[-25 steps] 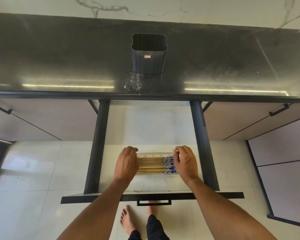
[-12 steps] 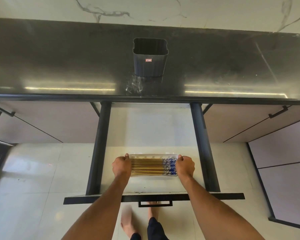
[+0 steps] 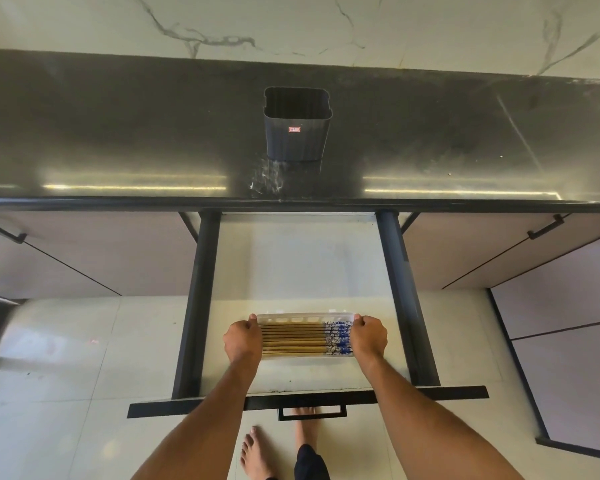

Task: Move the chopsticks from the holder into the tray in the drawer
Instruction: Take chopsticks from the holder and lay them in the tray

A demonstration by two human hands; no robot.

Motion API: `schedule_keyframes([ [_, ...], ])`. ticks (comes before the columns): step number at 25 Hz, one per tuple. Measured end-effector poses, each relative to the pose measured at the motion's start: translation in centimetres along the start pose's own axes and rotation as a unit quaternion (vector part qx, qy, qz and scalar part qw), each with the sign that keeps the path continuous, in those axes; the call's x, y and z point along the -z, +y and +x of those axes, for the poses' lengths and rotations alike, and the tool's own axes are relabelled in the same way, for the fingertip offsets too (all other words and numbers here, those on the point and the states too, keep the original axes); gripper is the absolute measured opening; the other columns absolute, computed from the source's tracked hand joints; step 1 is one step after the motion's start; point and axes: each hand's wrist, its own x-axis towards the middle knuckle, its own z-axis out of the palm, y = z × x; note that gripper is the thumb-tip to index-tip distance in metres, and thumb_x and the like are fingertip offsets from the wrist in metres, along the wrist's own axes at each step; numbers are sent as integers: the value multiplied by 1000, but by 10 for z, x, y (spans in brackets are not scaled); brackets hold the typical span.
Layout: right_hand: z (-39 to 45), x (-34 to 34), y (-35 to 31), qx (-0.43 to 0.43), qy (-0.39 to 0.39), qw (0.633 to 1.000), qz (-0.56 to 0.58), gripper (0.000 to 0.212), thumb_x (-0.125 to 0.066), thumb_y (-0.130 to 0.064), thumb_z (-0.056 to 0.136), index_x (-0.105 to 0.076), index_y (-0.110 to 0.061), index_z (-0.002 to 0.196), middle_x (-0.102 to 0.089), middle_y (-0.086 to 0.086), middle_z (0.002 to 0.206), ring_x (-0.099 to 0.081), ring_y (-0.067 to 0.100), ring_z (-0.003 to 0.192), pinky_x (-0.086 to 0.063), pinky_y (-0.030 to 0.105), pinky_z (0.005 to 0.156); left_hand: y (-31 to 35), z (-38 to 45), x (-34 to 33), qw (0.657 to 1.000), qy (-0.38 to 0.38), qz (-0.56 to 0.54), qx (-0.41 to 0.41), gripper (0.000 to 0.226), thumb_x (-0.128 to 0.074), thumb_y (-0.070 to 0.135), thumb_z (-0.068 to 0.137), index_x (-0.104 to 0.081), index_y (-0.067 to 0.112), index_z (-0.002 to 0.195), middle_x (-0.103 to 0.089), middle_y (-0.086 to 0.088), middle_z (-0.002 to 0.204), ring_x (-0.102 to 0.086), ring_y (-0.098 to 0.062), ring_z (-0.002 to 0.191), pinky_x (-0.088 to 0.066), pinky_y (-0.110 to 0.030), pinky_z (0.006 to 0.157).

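Since earlier frame, your hands slid from tray top to its ends. Left hand point(image 3: 242, 342) and right hand point(image 3: 368, 337) clench white tray point(image 3: 305, 319); chopsticks point(image 3: 302, 339) lie inside, near end of open drawer point(image 3: 305, 271). Holder point(image 3: 297, 124) on counter point(image 3: 118, 133) looks empty. Transfer seems done; next, likely settle tray flat, let go.

Glossy black countertop point(image 3: 118, 133), veined white marble wall point(image 3: 291, 22), pale cabinet doors point(image 3: 84, 258), shiny cream floor tiles point(image 3: 66, 358)

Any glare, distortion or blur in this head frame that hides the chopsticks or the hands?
Head view: light strips glare on the counter; wide-angle bends its edge; chopsticks, tray, left hand and right hand are sharp, evenly lit.
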Motion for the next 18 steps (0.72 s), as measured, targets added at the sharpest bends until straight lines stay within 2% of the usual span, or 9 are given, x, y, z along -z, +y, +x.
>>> schedule_keyframes([
  [3, 0, -2, 0, -9, -14, 1000, 3, 34, -46, -35, 105, -65, -8, 96, -72, 12, 96, -69, 19, 72, -56, 24, 57, -2, 0, 0, 1000, 2, -1, -6, 46, -44, 36, 105, -74, 5, 92, -71, -10, 87, -63, -17, 74, -55, -28, 73],
  [8, -4, 4, -6, -2, -47, 999, -8, 39, -44, -39, 106, -61, -5, 114, -70, 14, 109, -66, 18, 81, -47, 18, 52, -5, -2, 6, 999, -8, 13, -31, 42, -42, 35, 106, -71, 4, 100, -70, -11, 93, -65, -20, 82, -60, -35, 81],
  [11, -15, 13, -14, 67, -33, 996, -53, 42, -44, -40, 106, -59, -3, 120, -67, 14, 115, -62, 19, 89, -46, 17, 60, 0, -14, 12, 993, 8, 62, -103, 37, -41, 32, 106, -63, 5, 119, -68, -11, 114, -65, -21, 97, -58, -35, 89],
  [13, -26, 19, -19, 138, -10, 986, -91, 43, -45, -40, 105, -57, -4, 126, -65, 12, 120, -62, 22, 104, -53, 26, 79, 5, -26, 17, 979, 18, 101, -177, 36, -42, 29, 106, -55, 7, 132, -62, -10, 128, -60, -24, 114, -52, -35, 96],
  [15, -36, 25, -22, 215, 6, 969, -117, 41, -46, -38, 105, -55, -6, 127, -63, 11, 123, -59, 24, 113, -53, 32, 92, 9, -36, 23, 957, 27, 147, -250, 37, -40, 29, 106, -50, 9, 136, -58, -9, 135, -54, -24, 123, -47, -37, 104],
  [18, -53, 34, -28, 298, 21, 945, -132, 40, -47, -37, 105, -52, -6, 131, -59, 10, 128, -56, 23, 119, -50, 29, 96, 13, -48, 28, 931, 41, 184, -313, 40, -39, 30, 106, -48, 11, 140, -55, -8, 141, -51, -23, 130, -42, -37, 111],
])
